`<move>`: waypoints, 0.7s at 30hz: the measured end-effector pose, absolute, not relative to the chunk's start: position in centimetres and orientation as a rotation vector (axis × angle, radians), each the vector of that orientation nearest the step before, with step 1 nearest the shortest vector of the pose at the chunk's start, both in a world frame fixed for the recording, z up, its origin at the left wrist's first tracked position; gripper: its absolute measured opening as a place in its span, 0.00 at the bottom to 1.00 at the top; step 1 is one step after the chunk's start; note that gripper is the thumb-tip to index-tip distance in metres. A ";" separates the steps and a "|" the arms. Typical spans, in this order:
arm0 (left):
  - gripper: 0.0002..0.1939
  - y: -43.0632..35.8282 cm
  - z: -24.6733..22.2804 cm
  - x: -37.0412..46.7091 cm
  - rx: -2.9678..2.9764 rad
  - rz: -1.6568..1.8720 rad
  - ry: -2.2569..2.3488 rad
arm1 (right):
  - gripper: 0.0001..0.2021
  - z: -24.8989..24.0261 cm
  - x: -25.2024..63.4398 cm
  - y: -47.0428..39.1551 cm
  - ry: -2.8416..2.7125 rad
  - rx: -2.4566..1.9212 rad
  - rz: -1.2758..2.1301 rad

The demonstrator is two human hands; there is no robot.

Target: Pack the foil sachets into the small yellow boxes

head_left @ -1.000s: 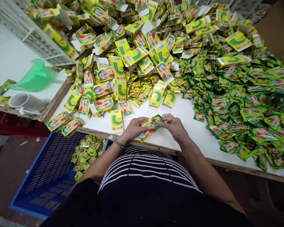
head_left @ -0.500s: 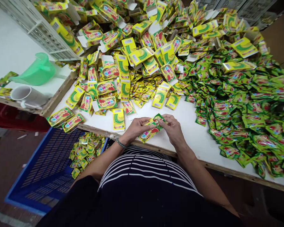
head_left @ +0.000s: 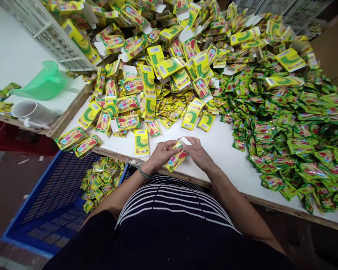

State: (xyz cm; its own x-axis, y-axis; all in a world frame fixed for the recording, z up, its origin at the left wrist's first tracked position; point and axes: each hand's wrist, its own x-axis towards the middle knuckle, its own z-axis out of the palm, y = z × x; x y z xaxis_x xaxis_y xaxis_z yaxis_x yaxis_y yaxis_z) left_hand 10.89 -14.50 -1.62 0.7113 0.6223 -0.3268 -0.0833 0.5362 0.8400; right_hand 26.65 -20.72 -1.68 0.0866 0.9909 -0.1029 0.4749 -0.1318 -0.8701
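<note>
A small yellow-and-green printed carton (head_left: 175, 160) is between my two hands, over the table's front edge. My left hand (head_left: 162, 153) is closed around its left side, thumb on the printed face. At the carton's top end, the fingers of my right hand (head_left: 198, 150) pinch near a raised white flap (head_left: 185, 141). Whatever is inside the carton is hidden. Just left of my hands lies another yellow carton (head_left: 141, 142), flat on the white table (head_left: 214, 150). Several more cartons and yellow sachets are heaped beyond my hands.
Green sachets (head_left: 287, 146) are piled along the right side. On the left stand a white mug (head_left: 33, 113), a green scoop (head_left: 46, 84) and a white plastic crate (head_left: 53, 37). Below the table edge, a blue crate (head_left: 45, 210) holds several small packed cartons (head_left: 101, 180).
The green sachet end that showed at the carton's top is now out of sight. A white flap shows there instead, with my right fingers at it.
</note>
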 end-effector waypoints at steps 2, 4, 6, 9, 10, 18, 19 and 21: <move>0.29 -14.4 -1.6 10.9 0.935 0.486 0.688 | 0.21 -1.7 26.8 -20.8 -1.440 -1.683 0.933; 0.33 -14.3 -1.5 11.0 0.948 0.534 0.716 | 0.19 -1.7 26.7 -21.0 -1.324 -1.672 0.776; 0.37 -14.1 -1.3 11.0 0.952 0.621 0.746 | 0.18 -1.8 26.3 -21.3 -1.190 -1.617 0.673; 0.32 -14.0 -1.3 11.0 0.962 0.723 0.772 | 0.19 -1.9 25.5 -21.5 -1.141 -1.521 0.806; 0.29 -14.0 -1.4 10.9 0.970 0.732 0.776 | 0.18 -1.9 25.3 -21.6 -1.152 -1.514 0.856; 0.22 -13.9 -2.0 10.6 0.970 0.654 0.726 | 0.22 -1.6 25.7 -20.9 -1.089 -1.536 0.988; 0.23 -13.8 -2.1 10.6 0.963 0.672 0.723 | 0.24 -1.5 25.7 -20.7 -1.091 -1.554 0.982; 0.24 -13.7 -2.2 10.6 0.945 0.720 0.750 | 0.23 -1.2 25.9 -20.6 -1.153 -1.573 0.957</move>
State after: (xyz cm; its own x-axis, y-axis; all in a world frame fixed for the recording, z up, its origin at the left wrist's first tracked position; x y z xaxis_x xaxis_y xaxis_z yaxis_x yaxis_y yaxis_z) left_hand 10.58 -13.68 -2.19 0.5429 0.8052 -0.2386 -0.2060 0.4032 0.8916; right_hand 25.85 -20.56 -1.25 0.2550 0.9649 -0.0621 0.2383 -0.1249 -0.9631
